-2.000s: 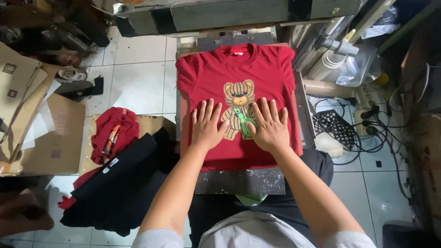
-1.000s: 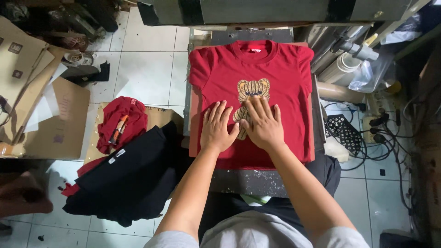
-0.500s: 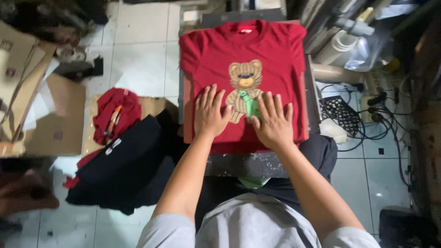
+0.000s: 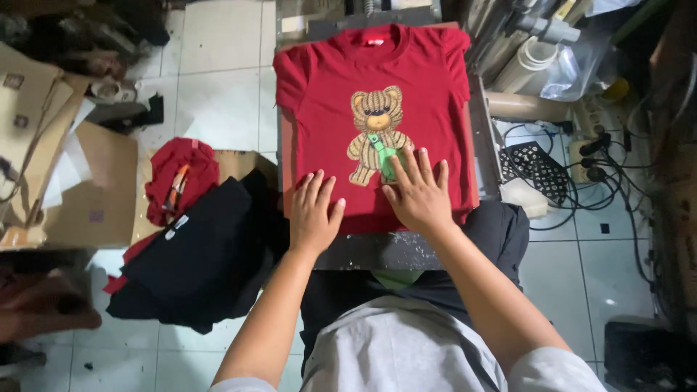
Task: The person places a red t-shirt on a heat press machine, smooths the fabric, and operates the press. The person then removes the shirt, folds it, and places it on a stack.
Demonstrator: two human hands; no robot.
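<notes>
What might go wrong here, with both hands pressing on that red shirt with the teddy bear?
The right hand partly covers the bear print, so rubbing there might shift or crease it. The left hand lies flat near the red shirt's hem, where the cloth could bunch. The shirt's bottom edge sits close to the board's front edge, so a tug might pull it off.

Even overhead light, soft shadows, dim blurred edges.
</notes>
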